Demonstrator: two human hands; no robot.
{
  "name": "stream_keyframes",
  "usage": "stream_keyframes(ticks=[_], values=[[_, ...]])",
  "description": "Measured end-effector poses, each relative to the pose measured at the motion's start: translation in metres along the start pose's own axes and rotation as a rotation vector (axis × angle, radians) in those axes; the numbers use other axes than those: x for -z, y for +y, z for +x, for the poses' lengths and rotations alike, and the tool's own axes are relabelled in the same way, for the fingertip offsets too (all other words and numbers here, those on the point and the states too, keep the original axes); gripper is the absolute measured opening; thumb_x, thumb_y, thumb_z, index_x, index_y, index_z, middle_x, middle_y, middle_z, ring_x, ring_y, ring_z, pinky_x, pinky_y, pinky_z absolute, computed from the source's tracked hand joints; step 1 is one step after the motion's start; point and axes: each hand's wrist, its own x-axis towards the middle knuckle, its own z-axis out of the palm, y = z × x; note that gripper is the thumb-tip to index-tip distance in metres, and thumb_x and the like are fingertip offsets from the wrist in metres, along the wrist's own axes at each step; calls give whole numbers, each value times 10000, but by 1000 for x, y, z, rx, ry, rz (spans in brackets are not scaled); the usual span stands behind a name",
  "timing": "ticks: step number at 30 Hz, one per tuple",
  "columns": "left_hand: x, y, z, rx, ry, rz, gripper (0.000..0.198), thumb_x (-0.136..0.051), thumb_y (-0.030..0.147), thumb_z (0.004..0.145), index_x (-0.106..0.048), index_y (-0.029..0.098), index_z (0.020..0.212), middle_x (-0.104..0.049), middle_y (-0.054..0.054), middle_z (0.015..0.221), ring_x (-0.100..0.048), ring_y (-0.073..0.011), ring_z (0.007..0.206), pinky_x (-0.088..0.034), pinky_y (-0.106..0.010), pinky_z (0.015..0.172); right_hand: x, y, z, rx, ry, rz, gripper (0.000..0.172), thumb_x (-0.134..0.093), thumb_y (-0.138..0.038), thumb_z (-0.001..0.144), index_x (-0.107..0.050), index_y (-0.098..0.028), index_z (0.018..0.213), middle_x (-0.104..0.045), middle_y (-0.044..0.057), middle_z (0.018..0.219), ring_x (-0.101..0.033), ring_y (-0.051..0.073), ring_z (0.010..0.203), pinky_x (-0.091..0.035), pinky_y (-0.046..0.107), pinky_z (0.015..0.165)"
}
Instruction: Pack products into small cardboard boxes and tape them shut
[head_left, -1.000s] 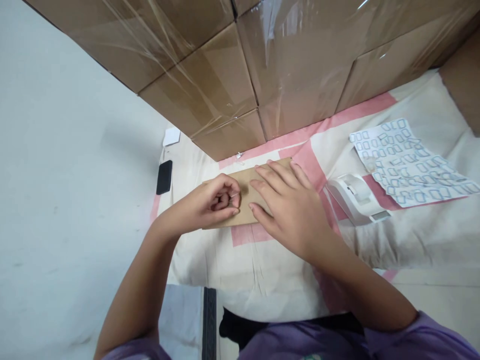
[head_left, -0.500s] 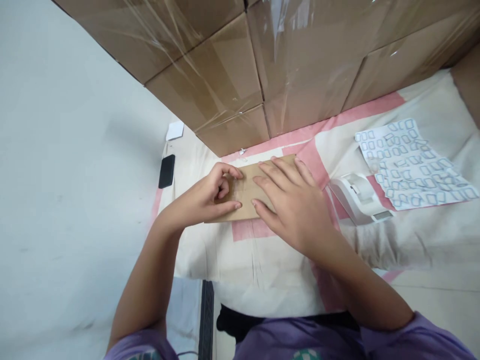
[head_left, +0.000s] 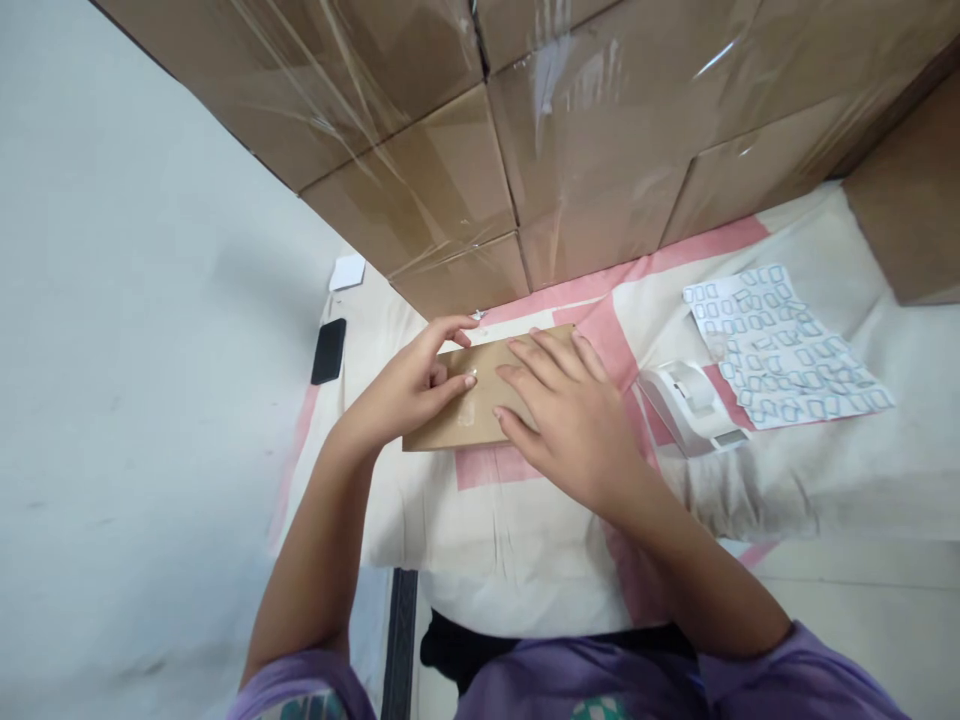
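A flat brown cardboard box (head_left: 442, 430) lies on the cloth-covered surface in front of me. My right hand (head_left: 566, 410) rests flat over its right part, fingers spread. Over the left part is my left hand (head_left: 420, 385), its thumb touching the cardboard and its index finger stretched toward the far edge, apart from the thumb. The other left fingers are curled and partly hidden. A small clear, shiny patch (head_left: 466, 408), like tape or a clear sticker, shows on the box just below the left thumb.
Large cartons (head_left: 450, 170) wrapped in clear film stand behind the box. To the right are a white tape dispenser (head_left: 690, 405) and a sheet (head_left: 780, 350) of blue-outlined stickers. A black phone (head_left: 328, 350) and white paper (head_left: 347, 272) lie at left, near the wall.
My left thumb and index finger have moved toward the box's far edge, uncovering the clear patch. My right hand stays flat on the box. The view has shifted slightly.
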Motion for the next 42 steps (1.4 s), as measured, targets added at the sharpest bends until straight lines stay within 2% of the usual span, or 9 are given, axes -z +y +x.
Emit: stream_keyframes(ticks=[8, 11, 15, 18, 22, 27, 30, 35, 42], values=[[-7, 5, 12, -8, 186, 223, 221, -497, 251, 1004, -650, 250, 1164, -708, -24, 1188, -650, -162, 825, -517, -323, 820, 3, -1, 1, -32, -25, 32, 337, -546, -337, 1022, -691, -161, 1270, -615, 138, 1475, -473, 361, 1427, -302, 601, 1233], [-16, 9, 7, 11, 237, 331, 293, -488, 339, 1032, -652, 246, 1255, -740, -52, 1151, -673, -231, 941, -518, -379, 887, 2, -4, -1, -55, -14, 44, 334, -562, -335, 1016, -688, -165, 1275, -624, 129, 1469, -480, 344, 1422, -283, 593, 1250], [-49, 12, -29, -88, 307, 518, 527, -523, 475, 1018, -508, 216, 1477, -572, -155, 1509, -569, -367, 1304, -454, -533, 1084, 0, -7, -5, -75, 41, 97, 267, -540, -328, 1032, -721, -194, 1175, -672, 99, 1408, -505, 305, 1397, -263, 567, 1271], [-76, 5, -54, -137, 382, 623, 627, -481, 447, 1032, -344, 244, 1610, -430, -163, 1642, -448, -398, 1475, -371, -600, 1176, 12, 0, -5, -29, -5, 209, 263, -563, -353, 1022, -717, -219, 1188, -681, 74, 1398, -496, 283, 1416, -255, 554, 1285], [-80, -10, -46, -192, 449, 639, 694, -547, 433, 1008, -303, 292, 1642, -421, -126, 1656, -344, -396, 1558, -289, -630, 1246, 57, 51, -16, 99, -118, 377, 264, -565, -325, 1025, -694, -246, 1242, -686, 49, 1394, -546, 217, 1393, -390, 488, 1217], [-67, -37, 7, -338, 556, 559, 520, -581, 396, 984, -547, 264, 1486, -621, -90, 1497, -563, -340, 1417, -435, -545, 1160, 101, 180, -62, -309, 283, 115, 223, -555, -249, 979, -728, -231, 1117, -765, 70, 1152, -679, 256, 1137, -508, 487, 1040], [-69, -49, 25, -366, 669, 477, 425, -507, 451, 973, -677, 254, 1309, -730, -5, 1343, -652, -285, 1316, -489, -486, 1060, 93, 237, -91, -383, 311, -25, 214, -549, -239, 919, -751, -217, 988, -772, 104, 1097, -686, 290, 1089, -495, 517, 1026], [-75, -52, 18, -249, 650, 395, 417, -453, 483, 965, -717, 289, 1223, -763, 63, 1244, -642, -246, 1325, -481, -453, 1014, 65, 246, -119, -442, 314, -90, 251, -520, -185, 838, -752, -229, 925, -755, 105, 1118, -644, 292, 1147, -454, 526, 1057], [-84, -53, 5, -504, 818, 473, 446, -622, 304, 920, -645, 322, 1366, -745, -25, 1320, -705, -300, 1235, -545, -461, 974, 62, 232, -134, -498, 102, -239, 207, -610, -206, 763, -754, -236, 908, -679, 100, 1273, -490, 345, 1293, -352, 547, 1062]])
